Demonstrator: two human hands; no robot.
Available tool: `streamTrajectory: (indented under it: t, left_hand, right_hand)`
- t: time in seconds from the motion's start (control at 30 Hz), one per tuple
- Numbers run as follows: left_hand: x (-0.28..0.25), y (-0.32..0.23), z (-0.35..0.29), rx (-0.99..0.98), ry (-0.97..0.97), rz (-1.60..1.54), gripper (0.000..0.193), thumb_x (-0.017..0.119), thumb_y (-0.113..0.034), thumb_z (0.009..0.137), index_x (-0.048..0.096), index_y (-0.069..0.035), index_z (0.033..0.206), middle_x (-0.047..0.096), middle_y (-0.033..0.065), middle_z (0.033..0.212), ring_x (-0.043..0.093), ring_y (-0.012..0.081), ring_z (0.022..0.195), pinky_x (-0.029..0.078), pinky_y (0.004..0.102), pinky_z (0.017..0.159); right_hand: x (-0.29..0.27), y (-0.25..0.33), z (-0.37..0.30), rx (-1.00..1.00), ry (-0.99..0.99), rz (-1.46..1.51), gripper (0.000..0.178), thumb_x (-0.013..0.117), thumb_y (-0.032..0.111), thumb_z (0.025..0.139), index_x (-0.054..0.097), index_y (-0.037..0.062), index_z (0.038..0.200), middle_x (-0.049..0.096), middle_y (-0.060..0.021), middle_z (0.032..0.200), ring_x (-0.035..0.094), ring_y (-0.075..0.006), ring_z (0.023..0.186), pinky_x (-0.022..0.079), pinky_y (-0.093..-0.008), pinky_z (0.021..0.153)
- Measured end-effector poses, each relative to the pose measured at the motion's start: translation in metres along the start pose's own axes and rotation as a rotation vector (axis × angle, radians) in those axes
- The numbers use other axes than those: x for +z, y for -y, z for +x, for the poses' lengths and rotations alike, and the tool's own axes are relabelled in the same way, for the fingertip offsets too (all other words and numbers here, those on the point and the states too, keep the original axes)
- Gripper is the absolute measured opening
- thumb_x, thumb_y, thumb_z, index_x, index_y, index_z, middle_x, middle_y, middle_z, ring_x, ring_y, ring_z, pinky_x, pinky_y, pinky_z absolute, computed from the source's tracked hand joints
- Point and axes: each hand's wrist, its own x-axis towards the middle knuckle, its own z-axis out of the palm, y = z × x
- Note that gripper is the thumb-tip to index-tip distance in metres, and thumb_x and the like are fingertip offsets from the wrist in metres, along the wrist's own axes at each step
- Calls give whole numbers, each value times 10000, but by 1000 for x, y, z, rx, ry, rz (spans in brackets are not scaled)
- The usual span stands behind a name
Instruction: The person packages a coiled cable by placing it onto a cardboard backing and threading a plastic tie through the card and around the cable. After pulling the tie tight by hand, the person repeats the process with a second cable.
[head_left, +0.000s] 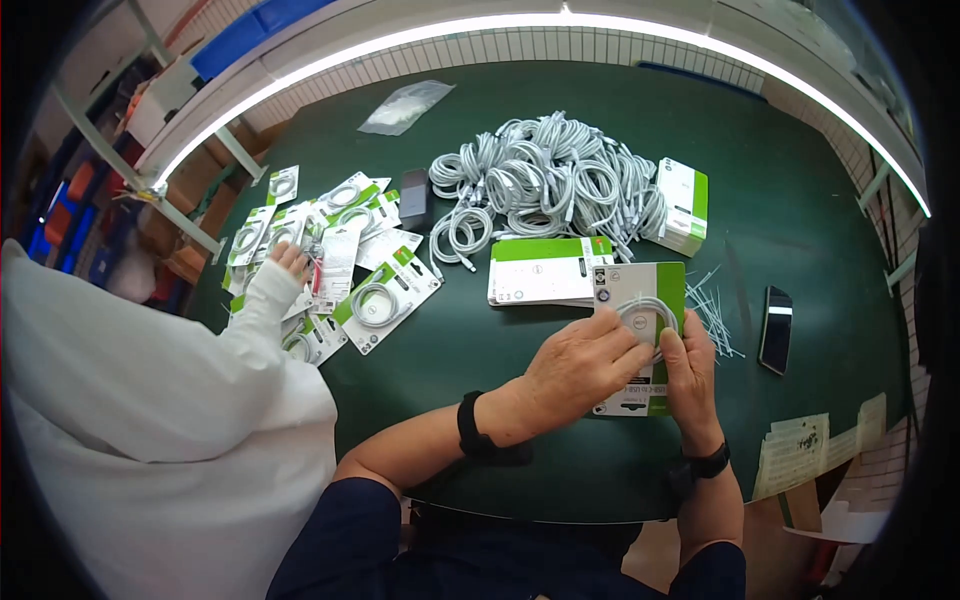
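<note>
In front of me I hold up a white-and-green packaging card (640, 280) with a coiled white cable (657, 303) against its face. My right hand (690, 375) grips the card's right edge, its thumb pressing near the coil. From the left, my left hand (580, 368) has its fingers bent and closed on the coil's left side. Just beyond the card lies a stack of flat cards (540, 272). Behind that rises a large heap of coiled white cables (555, 175). Thin white ties (708, 312) are scattered to the right of my right hand.
A co-worker's hand (290, 262) in a white sleeve reaches over many carded cables (375, 305) at left. An upright card stack (682, 205) stands right of the heap. A phone (776, 330), a dark box (414, 198) and a clear bag (406, 107) lie on the green table (790, 180).
</note>
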Motion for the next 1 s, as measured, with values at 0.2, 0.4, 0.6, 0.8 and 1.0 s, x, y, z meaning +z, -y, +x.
streamTrajectory:
  t: [0.2, 0.4, 0.6, 0.8, 1.0]
  left_hand:
    - [1, 4, -8, -11, 30, -43, 284, 721, -100, 846, 664, -75, 1123, 559, 35, 886, 642, 194, 801, 532, 338, 661]
    - [13, 13, -11, 0, 36, -104, 286, 705, -89, 860, 637, -70, 1138, 547, 54, 889, 663, 209, 755, 538, 351, 602]
    - [23, 14, -18, -67, -69, -239, 226, 703, -77, 855, 612, -52, 1061, 561, 76, 891, 679, 240, 742, 568, 354, 617]
    - [29, -2, -22, -170, -145, -235, 193, 703, -72, 853, 594, -44, 1009, 565, 85, 888, 684, 253, 733, 570, 358, 623]
    - [26, 7, -23, -193, -49, -199, 179, 690, -57, 859, 641, -65, 1031, 601, 68, 908, 692, 258, 718, 564, 368, 604]
  right_hand:
    - [10, 1, 4, 63, 10, 152, 324, 567, 280, 1131, 594, -14, 1265, 673, -41, 1101, 590, -81, 956, 509, -253, 836]
    - [7, -1, 3, 65, -34, 93, 340, 577, 299, 1129, 596, -11, 1268, 669, -39, 1108, 594, -84, 953, 514, -255, 838]
    - [11, -13, 4, 58, -66, 47, 347, 578, 300, 1128, 603, -15, 1270, 668, -40, 1108, 594, -88, 958, 512, -258, 845]
    - [9, -13, -5, 60, -80, 27, 340, 554, 286, 1133, 604, -15, 1285, 665, -38, 1095, 592, -92, 969, 508, -264, 858]
    - [19, -14, -1, 104, -118, -44, 324, 478, 258, 1148, 620, -8, 1267, 645, -30, 1046, 555, -85, 922, 474, -259, 811]
